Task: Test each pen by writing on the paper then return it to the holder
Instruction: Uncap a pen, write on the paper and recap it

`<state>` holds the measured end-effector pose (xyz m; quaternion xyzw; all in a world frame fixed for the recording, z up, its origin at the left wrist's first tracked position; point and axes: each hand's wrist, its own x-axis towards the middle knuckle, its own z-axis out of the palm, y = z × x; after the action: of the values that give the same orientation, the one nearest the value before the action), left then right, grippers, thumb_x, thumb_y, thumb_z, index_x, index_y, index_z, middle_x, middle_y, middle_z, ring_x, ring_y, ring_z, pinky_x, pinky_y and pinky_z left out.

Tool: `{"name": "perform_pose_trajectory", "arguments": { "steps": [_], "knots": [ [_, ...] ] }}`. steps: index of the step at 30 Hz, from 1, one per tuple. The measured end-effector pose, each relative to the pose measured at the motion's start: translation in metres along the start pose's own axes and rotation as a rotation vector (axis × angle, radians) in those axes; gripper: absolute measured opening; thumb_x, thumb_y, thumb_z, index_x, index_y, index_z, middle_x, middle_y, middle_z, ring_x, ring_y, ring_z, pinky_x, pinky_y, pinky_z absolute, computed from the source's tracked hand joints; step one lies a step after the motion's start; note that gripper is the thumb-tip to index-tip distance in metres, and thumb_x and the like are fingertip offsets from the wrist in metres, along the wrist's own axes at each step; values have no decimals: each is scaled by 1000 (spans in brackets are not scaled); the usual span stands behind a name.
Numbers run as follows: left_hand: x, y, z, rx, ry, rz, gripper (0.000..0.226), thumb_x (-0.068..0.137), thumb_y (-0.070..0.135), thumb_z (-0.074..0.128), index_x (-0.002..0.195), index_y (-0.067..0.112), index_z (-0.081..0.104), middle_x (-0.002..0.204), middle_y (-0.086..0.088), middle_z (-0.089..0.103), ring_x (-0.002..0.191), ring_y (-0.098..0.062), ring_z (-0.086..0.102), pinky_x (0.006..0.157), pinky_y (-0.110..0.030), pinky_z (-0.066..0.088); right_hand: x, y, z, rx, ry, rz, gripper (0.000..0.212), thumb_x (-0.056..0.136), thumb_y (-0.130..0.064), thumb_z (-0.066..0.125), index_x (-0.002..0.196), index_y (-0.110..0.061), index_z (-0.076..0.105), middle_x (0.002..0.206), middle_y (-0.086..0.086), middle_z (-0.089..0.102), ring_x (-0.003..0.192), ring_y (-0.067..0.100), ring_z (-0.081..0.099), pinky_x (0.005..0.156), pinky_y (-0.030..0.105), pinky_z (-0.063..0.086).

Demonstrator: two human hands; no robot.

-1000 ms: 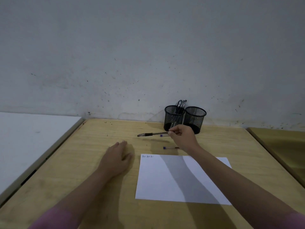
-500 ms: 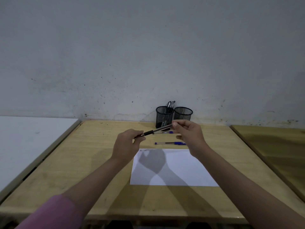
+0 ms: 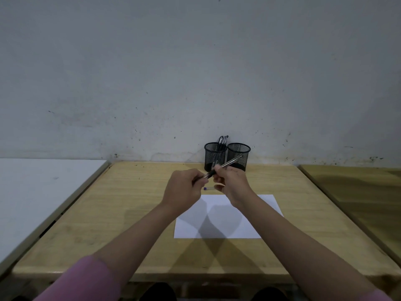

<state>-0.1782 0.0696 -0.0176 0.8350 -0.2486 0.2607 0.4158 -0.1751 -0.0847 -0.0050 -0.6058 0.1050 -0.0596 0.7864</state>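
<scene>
From the head view, both hands are up over the middle of the wooden counter (image 3: pixel 134 205), meeting on one pen (image 3: pixel 225 165). The left hand (image 3: pixel 184 192) has its fingers curled in, its grip pinching the dark lower end of that pen, while the right hand (image 3: pixel 231 181) has its grip wrapped round the barrel a little higher up. The pen slants up and to the right, its silvery upper end crossing in front of the right holder (image 3: pixel 238 156), clear of the counter. That holder, a black mesh cup, stands at the far edge of the counter against the wall (image 3: pixel 195 72), touching or just beside a second mesh cup, the left holder (image 3: pixel 214 156), and the left one has several dark pens (image 3: pixel 223 141) sticking out of the top. Below the hands, a blue-capped pen (image 3: pixel 208 188) lies flat on the counter, mostly hidden by the right hand, just beyond the far edge of the paper (image 3: pixel 227 218). The white sheet lies flat on the right half of the counter, with the shadows of both arms across it. Pink sleeves (image 3: pixel 86 279) show at the near edge. A white surface (image 3: pixel 43 187) runs along the counter's left side and a darker wooden top (image 3: pixel 358 192) along its right.
</scene>
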Motion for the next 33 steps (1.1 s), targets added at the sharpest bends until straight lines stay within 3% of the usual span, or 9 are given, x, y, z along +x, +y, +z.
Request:
{"name": "perform_pose_trajectory", "arguments": {
  "steps": [1,3,6,8,12,15,20,28,33],
  "knots": [
    [-3,-2,-4,11,-7,-8,3,79,12,67,79,10,70,63,-4,69,57,-18,60,56,-33,49,6,-6,-9,95,111,29,23,93,-8,53,71,-10,52,62,4,48,52,9,48,46,21,42],
    [-17,-17,-16,80,-43,-21,3,79,11,67,77,11,69,61,-1,67,54,-15,58,53,-30,46,18,-20,-41,51,297,-8,32,94,-2,47,65,-15,41,63,2,39,41,5,49,38,10,36],
    [-37,-53,-38,186,-46,-128,5,80,16,67,79,13,70,62,1,68,55,-14,59,55,-32,49,29,-24,-79,152,435,-10,26,91,-10,53,67,-15,45,63,3,43,50,10,43,58,24,43],
    [-42,-78,-44,239,-18,-238,10,82,18,65,84,11,72,67,-1,70,60,-15,62,59,-34,51,33,-15,-78,140,380,19,19,91,-14,55,72,-13,52,65,2,49,56,13,43,64,31,42],
    [-52,-111,-43,320,1,-364,17,85,21,61,93,10,71,88,-8,73,81,-24,64,73,-36,51,28,5,-58,43,281,34,10,93,-14,52,90,-7,58,74,6,58,60,16,51,55,30,41],
    [-60,-126,-43,444,-28,-385,19,86,24,59,95,14,72,97,-7,70,87,-26,62,72,-34,50,27,21,-49,-45,224,32,14,96,-16,49,99,-5,58,79,7,63,63,17,55,56,30,46],
    [-60,-134,-42,499,-74,-437,21,87,30,57,92,19,73,103,-2,64,92,-24,56,73,-35,50,26,34,-38,-116,153,17,4,94,-12,54,94,-8,57,83,9,63,65,16,55,61,32,50],
    [-61,-131,-41,513,-125,-450,24,89,32,50,91,20,71,106,-7,60,94,-27,55,76,-39,50,22,52,-33,-216,109,27,9,91,-17,61,95,-9,62,86,8,66,72,16,59,72,36,53],
    [-61,-114,-32,484,-103,-465,44,87,35,54,120,7,56,120,-17,56,107,-34,52,88,-45,45,21,62,-37,-201,94,34,14,90,-14,62,98,-3,62,81,10,63,65,16,55,61,30,50]
  ]
}}
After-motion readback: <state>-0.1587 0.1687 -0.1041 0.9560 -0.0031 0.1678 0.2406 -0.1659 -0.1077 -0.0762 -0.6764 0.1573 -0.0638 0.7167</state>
